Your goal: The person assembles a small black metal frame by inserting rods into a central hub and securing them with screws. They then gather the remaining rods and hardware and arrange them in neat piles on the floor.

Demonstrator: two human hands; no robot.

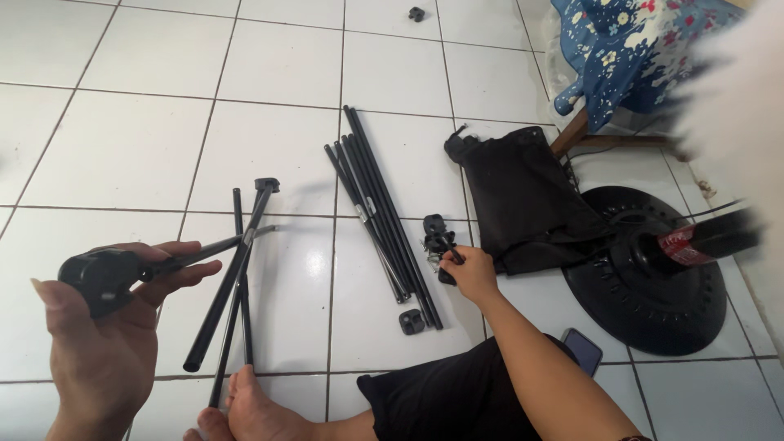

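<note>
The left hand (102,343) is raised at the lower left, fingers half curled around a black handle piece (102,278) whose thin rod points right toward the loose black poles (233,286) lying on the white tiled floor (122,147). The right hand (469,273) reaches forward across the person's knee and pinches a small black clamp (437,237) between fingertips, low to the floor near the middle.

Just left of that clamp lies a bundle of black rods (380,212), slanting from upper left to lower right, with a small black block (412,322) at its near end. Right of the clamp sits a black cloth bag (523,196), its lower edge overlapping a round black base (653,302). A dark bottle (694,242) lies over that base. A phone (582,349) rests beside the forearm. The person's bare foot (245,408) touches the near ends of the poles.

Open tile stretches across the upper left; the right side is crowded up to a flowered cloth (629,41).
</note>
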